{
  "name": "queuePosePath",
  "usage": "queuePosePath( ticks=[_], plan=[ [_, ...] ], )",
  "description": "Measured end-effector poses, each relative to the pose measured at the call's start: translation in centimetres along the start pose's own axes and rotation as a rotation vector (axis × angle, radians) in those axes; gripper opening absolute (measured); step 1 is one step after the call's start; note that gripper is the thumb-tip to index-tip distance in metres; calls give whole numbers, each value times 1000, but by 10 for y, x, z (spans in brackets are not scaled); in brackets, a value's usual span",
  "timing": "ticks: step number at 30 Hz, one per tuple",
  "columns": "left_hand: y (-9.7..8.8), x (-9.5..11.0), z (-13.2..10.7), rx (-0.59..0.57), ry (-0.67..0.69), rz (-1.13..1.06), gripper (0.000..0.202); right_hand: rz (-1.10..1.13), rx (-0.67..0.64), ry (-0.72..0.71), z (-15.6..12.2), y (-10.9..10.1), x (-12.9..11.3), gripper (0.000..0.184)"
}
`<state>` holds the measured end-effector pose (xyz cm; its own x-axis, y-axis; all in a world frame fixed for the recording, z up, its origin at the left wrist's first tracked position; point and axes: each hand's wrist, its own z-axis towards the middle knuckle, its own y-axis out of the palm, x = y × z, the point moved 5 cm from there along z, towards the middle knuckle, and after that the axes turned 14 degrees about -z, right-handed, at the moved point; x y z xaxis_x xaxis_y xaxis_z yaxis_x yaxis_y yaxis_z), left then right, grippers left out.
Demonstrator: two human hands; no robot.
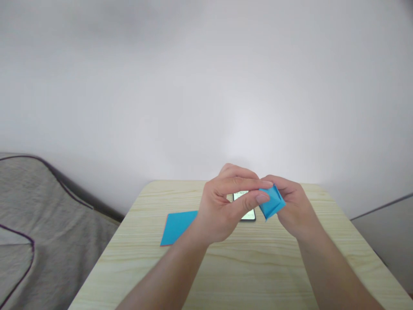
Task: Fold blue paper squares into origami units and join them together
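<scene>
A small folded piece of blue paper (272, 202) is held in the air above the wooden table (245, 271). My left hand (226, 206) pinches its left edge between thumb and forefinger. From behind and from the right, my right hand (292, 204) grips the same paper with curled fingers. On the table, left of my hands, a flat blue paper sheet (177, 227) lies with a thin red edge showing beneath it. A phone (247, 211) with a lit screen lies on the table behind my hands, partly hidden by them.
A grey fabric-covered surface with dark piping (38, 224) stands to the left of the table. A plain white wall (206, 86) rises behind it. A grey surface (387, 232) shows at the right.
</scene>
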<state>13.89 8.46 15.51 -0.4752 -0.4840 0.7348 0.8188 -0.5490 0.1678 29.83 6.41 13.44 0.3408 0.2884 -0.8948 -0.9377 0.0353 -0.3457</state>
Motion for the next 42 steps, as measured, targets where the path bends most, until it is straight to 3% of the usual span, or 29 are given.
queuePosePath(
  ticks=[4,8,15,24,30,37,42],
  plan=[
    [-3,2,1,54,0,35,16,-26,-9,-8,-1,2,1,12],
    [-7,1,1,129,-36,46,10,-86,107,10,-2,-1,-2,24],
    [-12,0,1,203,-43,49,6,-241,326,-244,-10,-9,-17,22],
    [-10,-5,4,200,-149,88,21,-160,106,-83,-9,-9,-19,10],
    [-4,-5,7,153,-161,129,25,-135,40,86,-7,-2,-15,19],
    [-4,-12,5,133,-251,87,22,-62,64,53,-4,-6,-16,19],
    [-8,-15,3,94,-345,61,39,55,135,86,1,-14,5,20]
  ],
)
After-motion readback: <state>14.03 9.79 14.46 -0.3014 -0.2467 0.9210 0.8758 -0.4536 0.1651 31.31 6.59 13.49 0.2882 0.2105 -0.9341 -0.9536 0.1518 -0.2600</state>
